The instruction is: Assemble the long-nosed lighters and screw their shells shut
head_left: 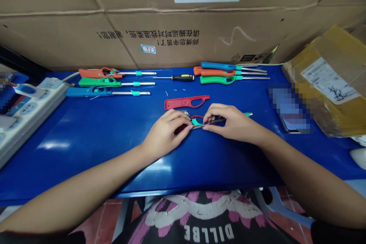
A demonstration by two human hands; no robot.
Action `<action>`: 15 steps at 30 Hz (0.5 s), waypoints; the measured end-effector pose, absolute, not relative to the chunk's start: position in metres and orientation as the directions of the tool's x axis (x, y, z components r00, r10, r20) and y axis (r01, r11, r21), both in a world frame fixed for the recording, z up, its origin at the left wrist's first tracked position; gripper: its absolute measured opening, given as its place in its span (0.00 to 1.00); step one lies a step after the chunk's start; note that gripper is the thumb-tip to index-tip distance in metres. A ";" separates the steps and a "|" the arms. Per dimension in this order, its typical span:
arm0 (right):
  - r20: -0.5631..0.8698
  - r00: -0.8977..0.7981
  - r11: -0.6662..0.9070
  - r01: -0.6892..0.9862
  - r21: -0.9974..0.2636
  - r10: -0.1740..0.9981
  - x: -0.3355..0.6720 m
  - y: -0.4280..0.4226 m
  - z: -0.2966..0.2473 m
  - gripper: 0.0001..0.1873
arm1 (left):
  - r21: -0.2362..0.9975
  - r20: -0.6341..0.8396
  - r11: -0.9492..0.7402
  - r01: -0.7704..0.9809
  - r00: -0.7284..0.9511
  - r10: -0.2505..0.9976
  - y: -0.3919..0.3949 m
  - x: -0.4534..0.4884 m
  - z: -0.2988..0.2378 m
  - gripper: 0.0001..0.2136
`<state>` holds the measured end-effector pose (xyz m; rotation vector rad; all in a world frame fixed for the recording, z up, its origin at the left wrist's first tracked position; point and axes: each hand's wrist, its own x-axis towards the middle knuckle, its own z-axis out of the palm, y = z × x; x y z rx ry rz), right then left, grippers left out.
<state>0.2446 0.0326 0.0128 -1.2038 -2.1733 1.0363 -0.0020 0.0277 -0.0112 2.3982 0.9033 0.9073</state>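
Both my hands hold a partly assembled red utility lighter (197, 121) over the blue table (85, 148). It has a teal trigger piece and a long dark shaft ending in a teal-banded tip. My left hand (168, 131) pinches its red body, and my right hand (228, 122) grips the shaft's middle. Just above them lies a loose red lighter shell half (185, 102). A black-and-yellow screwdriver (183, 77) rests farther back. Finished-looking lighters in red, green and blue lie in two groups: one group (97, 82) back left, another (231, 73) back right. Several tiny white bits (175, 90) lie near the shell.
A white power strip (28, 110) lies along the left side. Cardboard boxes (143, 19) stand behind the table. A taped parcel (323, 84) and a blurred phone (291, 110) sit at the right.
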 end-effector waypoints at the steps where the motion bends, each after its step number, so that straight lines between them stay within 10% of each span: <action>1: 0.022 -0.521 0.337 0.519 -0.786 0.853 0.245 0.033 0.013 0.04 | 0.575 0.426 -0.700 0.423 0.575 0.698 0.028 -0.002 -0.011 0.03; 15: -0.012 -0.457 0.277 0.560 -0.781 0.889 0.238 0.032 0.013 0.04 | 0.560 0.403 -0.702 0.441 0.595 0.695 0.026 -0.002 -0.010 0.03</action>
